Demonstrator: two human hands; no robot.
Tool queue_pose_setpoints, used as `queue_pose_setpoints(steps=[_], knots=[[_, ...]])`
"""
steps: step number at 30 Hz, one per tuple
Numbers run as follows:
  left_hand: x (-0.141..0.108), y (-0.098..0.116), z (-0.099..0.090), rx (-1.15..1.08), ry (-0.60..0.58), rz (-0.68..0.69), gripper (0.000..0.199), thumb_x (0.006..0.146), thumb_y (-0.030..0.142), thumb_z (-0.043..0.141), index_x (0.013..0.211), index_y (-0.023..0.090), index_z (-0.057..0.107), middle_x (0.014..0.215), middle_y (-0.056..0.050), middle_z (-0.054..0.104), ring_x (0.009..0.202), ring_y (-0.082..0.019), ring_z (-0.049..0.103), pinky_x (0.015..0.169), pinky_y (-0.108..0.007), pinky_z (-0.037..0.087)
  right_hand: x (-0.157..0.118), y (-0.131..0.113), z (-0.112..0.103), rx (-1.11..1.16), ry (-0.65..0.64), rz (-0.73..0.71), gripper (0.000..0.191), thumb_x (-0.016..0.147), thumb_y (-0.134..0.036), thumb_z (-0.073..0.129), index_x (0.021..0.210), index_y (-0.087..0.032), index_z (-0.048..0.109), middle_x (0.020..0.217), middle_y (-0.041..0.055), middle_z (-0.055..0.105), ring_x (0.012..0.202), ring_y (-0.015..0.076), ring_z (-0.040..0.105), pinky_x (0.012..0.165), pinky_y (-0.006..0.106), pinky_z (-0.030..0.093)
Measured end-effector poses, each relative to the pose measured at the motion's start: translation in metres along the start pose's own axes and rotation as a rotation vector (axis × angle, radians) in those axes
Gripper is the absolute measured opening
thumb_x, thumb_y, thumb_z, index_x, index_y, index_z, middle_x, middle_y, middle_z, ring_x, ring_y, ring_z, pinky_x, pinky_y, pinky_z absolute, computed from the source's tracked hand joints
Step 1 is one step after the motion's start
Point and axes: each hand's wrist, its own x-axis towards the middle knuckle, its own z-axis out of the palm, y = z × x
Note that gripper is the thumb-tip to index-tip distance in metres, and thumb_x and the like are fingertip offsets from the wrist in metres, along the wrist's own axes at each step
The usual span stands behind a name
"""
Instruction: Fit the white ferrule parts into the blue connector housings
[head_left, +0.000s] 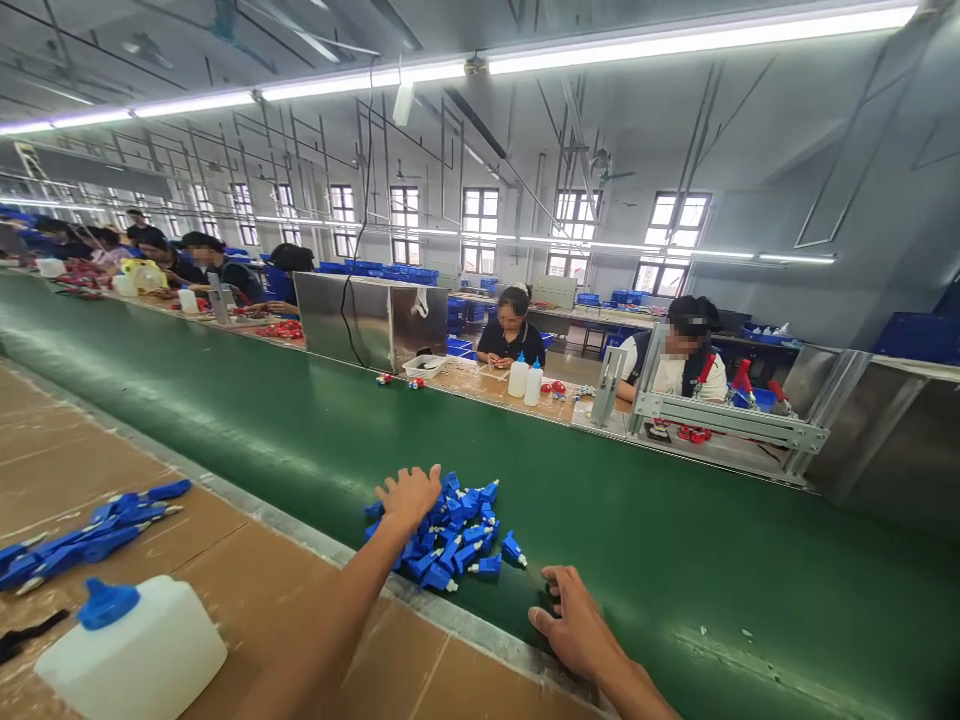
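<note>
A heap of small blue plastic parts with white tips lies on the green conveyor belt, close to its near edge. My left hand rests over the heap's left side with its fingers spread, and it hides some of the parts beneath. To the right of the heap, my right hand is above the belt, fingers apart and slightly curled, with nothing in them. One loose blue part lies between the heap and my right hand.
A white bottle with a blue cap lies on the cardboard-covered table, near more blue parts. Across the belt, several people work beside a metal box, glue bottles and a metal frame with red-handled clamps.
</note>
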Motion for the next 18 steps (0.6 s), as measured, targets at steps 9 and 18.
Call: queue_pose_setpoints(steps=[9,18], knots=[[-0.012,0.073,0.020,0.049,-0.138,0.385,0.035,0.093,0.036,0.060,0.122,0.018,0.059,0.123,-0.009,0.063,0.104,-0.023,0.064,0.087,-0.045,0.055,-0.042,0.005,-0.018,0.032,0.043,-0.079,0.047,0.084,-0.026,0.052,0.130,-0.019,0.051,0.128,0.0131,0.057,0.116,0.0259,0.061,0.097,0.034,0.052],[-0.085,0.086,0.001,0.091,-0.116,0.603,0.029,0.094,0.024,0.048,0.115,0.024,0.067,0.139,-0.012,0.059,0.134,-0.035,0.047,0.113,-0.064,0.025,-0.121,0.016,-0.058,-0.152,0.096,0.006,0.046,0.082,-0.016,0.064,0.126,-0.024,0.056,0.120,0.0072,0.064,0.104,0.0205,0.067,0.090,0.029,0.054]])
